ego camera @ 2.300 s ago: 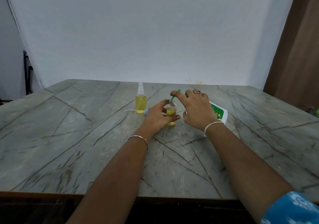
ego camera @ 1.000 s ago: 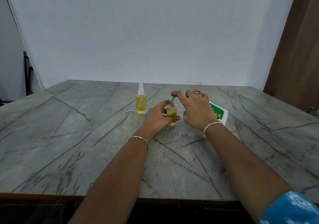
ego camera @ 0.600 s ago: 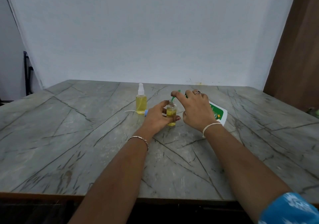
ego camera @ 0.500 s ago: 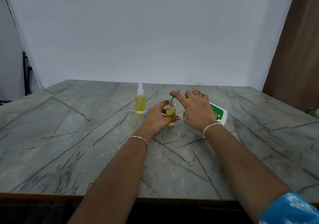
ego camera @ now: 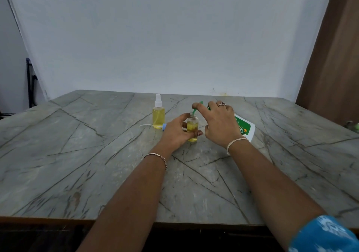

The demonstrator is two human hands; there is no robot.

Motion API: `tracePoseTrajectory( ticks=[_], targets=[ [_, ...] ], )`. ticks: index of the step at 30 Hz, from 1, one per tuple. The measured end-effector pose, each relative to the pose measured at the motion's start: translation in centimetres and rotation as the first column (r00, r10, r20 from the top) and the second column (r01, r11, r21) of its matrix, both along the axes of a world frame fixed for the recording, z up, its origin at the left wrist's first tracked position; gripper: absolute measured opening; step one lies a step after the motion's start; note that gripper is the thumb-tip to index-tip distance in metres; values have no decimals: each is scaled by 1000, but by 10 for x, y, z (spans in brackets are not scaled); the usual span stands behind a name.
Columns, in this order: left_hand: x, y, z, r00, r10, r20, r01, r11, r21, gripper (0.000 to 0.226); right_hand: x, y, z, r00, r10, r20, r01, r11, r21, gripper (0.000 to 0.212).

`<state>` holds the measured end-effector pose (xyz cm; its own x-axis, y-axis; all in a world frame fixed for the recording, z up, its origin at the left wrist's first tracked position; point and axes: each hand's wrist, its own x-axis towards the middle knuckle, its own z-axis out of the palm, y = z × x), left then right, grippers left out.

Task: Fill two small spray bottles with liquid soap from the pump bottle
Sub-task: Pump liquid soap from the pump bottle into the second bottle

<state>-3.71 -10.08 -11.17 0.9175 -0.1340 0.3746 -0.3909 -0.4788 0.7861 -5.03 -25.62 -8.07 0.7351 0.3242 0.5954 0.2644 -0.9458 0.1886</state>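
An uncapped small spray bottle (ego camera: 192, 127), partly full of yellow liquid, stands mid-table. My left hand (ego camera: 175, 133) grips it with thumb and fingers curled round its body. The white pump bottle (ego camera: 245, 128) with a green label is tilted behind my right hand (ego camera: 219, 124), which is wrapped over its top. My index finger lies along the green pump nozzle (ego camera: 195, 109), whose tip sits at the small bottle's mouth. A second small spray bottle (ego camera: 158, 113), full of yellow liquid and closed with a white sprayer, stands to the left.
A loose spray top with a blue collar (ego camera: 164, 127) and thin white dip tube (ego camera: 146, 125) lies by the full bottle. The marble-pattern table (ego camera: 81, 154) reaches a white backdrop behind. A brown door is at the right.
Almost nothing has changed: both hands keep their hold and the nozzle stays at the small bottle's mouth. Any rise in the liquid level is too slight to tell.
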Motion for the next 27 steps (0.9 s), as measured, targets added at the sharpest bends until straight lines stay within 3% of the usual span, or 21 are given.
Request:
tracePoseTrajectory(
  ticks=[27],
  targets=[
    [-2, 0, 1, 1000, -1, -25, 2, 1000, 17, 72, 0, -4, 0, 1000, 18, -7, -18, 1000, 1, 73]
  ],
)
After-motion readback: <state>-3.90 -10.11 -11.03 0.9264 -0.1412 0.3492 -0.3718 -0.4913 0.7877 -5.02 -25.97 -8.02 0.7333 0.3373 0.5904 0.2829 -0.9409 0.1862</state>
